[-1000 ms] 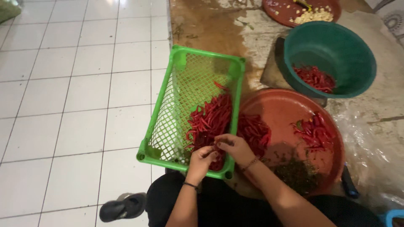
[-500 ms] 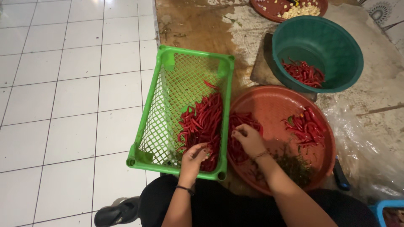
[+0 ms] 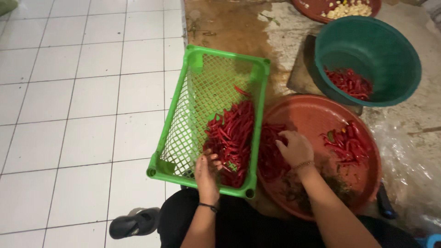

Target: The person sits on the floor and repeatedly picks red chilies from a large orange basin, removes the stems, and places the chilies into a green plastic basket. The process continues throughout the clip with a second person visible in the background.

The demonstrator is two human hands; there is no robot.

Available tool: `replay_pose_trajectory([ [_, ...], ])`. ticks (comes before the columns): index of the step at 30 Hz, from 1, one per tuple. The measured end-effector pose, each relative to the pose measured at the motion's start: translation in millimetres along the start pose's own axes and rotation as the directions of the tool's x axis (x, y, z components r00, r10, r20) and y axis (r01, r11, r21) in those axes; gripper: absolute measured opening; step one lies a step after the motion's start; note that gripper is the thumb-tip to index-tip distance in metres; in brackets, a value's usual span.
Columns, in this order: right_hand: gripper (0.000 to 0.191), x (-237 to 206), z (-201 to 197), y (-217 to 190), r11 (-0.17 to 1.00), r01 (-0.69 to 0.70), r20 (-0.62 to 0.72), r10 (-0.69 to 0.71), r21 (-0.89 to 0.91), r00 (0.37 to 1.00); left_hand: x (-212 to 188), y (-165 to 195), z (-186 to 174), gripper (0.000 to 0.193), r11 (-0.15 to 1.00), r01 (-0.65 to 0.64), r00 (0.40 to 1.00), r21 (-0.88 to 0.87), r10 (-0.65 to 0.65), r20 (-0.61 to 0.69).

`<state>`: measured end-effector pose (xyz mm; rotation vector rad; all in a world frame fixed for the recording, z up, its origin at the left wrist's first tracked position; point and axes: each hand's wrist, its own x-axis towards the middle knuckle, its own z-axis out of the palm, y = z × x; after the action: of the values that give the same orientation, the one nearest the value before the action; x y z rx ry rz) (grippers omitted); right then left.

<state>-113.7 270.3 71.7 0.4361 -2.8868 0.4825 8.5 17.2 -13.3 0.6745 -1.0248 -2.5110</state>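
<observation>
While red chillies point(image 3: 232, 135) lie heaped along the right side of a green plastic mesh basket point(image 3: 188, 110), the left hand point(image 3: 206, 169) reaches into the pile at the basket's near end, at about 6 o'clock in the view. Its fingers point(image 3: 215, 161) curl loosely among the chillies, touching them; whether they actually grip one cannot be told. A dark band circles that wrist.

At about 3 o'clock from the basket, touching its right wall, sits a wide reddish-brown basin point(image 3: 317, 115). The right hand point(image 3: 294, 147) rests palm down over a second heap of chillies point(image 3: 271, 154) at the basin's left side, fingers bent and spread on the pile, closed on nothing that shows. A beaded bracelet sits on that wrist. A smaller cluster of chillies point(image 3: 347, 142) lies at the basin's right side, and dark green stems and scraps point(image 3: 337, 186) gather near its front edge.

Beyond the basin, toward 1 o'clock, stands a deep green tub point(image 3: 390, 50) with more chillies point(image 3: 350, 83) in its bottom. At 12 o'clock, at the top edge, part of another reddish dish point(image 3: 312, 10) holds pale pieces point(image 3: 349, 9). White floor tiles point(image 3: 82, 115) fill the left half, and a dark sandal point(image 3: 133, 222) lies at 7 o'clock beside the person's knee.
</observation>
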Motion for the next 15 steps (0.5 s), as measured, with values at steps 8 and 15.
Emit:
replay_pose_trajectory([
  [8, 0.011, 19.3, 43.3, -74.9, 0.855, 0.508, 0.193, -0.483, -0.108, 0.854, 1.3, -6.6, 0.0, 0.042, 0.997, 0.039, 0.999, 0.066, -0.039, -0.001],
  [15, 0.028, 18.3, 59.7, -107.6, 0.89, 0.381, 0.417, -0.256, -0.251, 0.872, 2.5, -6.8, -1.0, 0.041, 0.995, 0.074, 0.997, 0.066, -0.073, -0.026],
])
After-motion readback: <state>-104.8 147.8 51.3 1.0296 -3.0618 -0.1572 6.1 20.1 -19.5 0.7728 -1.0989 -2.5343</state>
